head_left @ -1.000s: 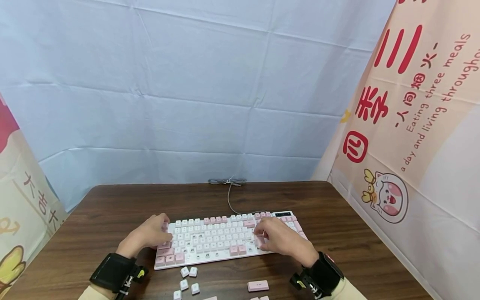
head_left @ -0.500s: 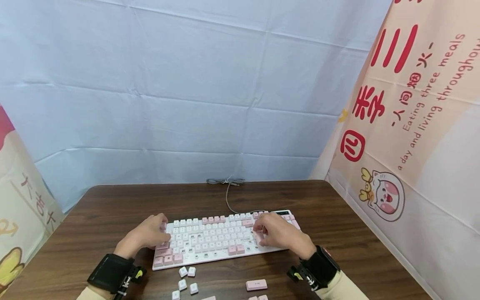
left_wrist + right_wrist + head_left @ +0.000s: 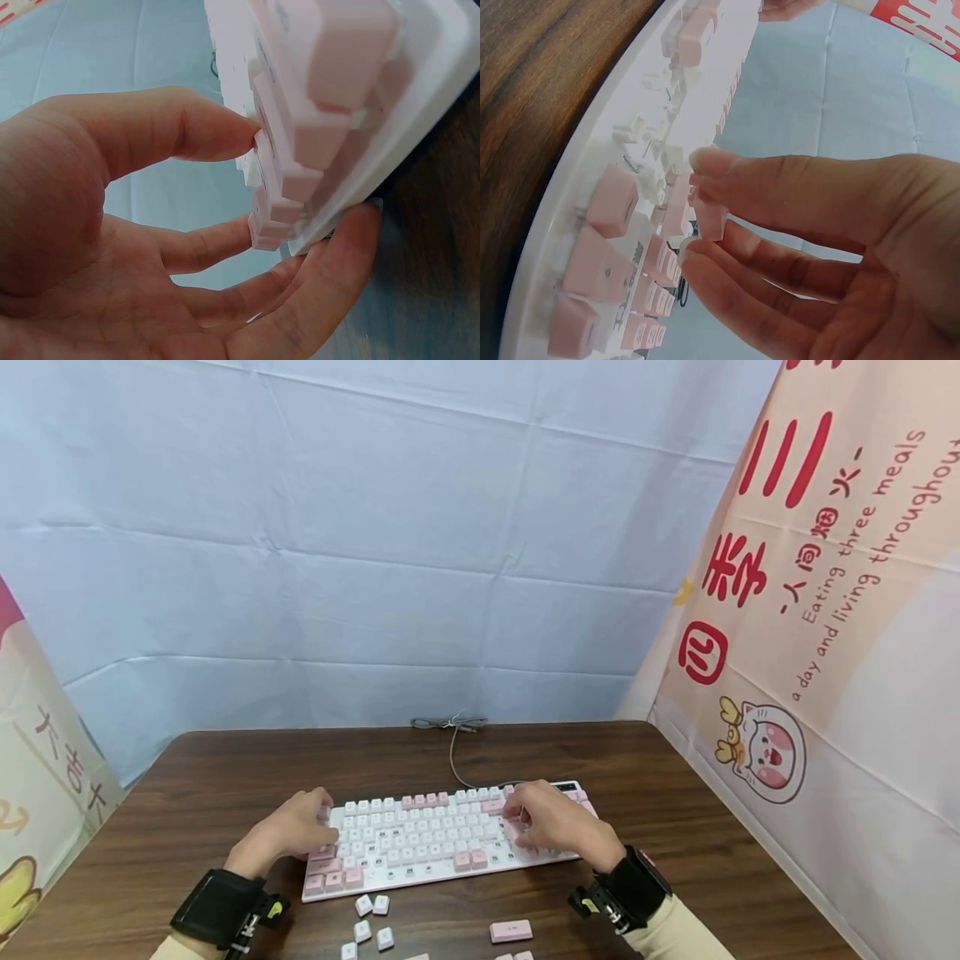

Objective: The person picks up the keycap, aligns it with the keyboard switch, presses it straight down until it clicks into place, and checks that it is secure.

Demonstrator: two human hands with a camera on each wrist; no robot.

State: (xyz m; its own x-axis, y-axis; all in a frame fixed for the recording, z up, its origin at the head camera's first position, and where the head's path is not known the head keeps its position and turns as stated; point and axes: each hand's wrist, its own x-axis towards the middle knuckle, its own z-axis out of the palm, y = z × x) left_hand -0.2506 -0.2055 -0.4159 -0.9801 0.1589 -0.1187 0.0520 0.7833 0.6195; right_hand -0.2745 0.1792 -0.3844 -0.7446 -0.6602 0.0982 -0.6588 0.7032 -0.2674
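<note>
A white and pink keyboard [image 3: 420, 835] lies on the table, with some switches bare of caps near its front edge. My left hand [image 3: 296, 825] holds the keyboard's left end. In the left wrist view its thumb touches the pink keycaps [image 3: 289, 161], and the fingers reach round the side and lower edge. My right hand [image 3: 558, 822] is over the right part of the keyboard. A pink keycap [image 3: 709, 216] is pinched between its thumb and fingers in the right wrist view, close above the keys; whether it touches a switch I cannot tell.
Loose white keycaps [image 3: 363, 931] lie in front of the keyboard, and a long pink keycap [image 3: 511, 931] lies to their right. More pink caps are cut off at the bottom edge. A grey cable [image 3: 453, 723] lies bundled at the wooden table's [image 3: 247, 760] back edge.
The head view has shifted slightly, moving the scene a little leftward. Both hands keep nearly the same places on the keyboard.
</note>
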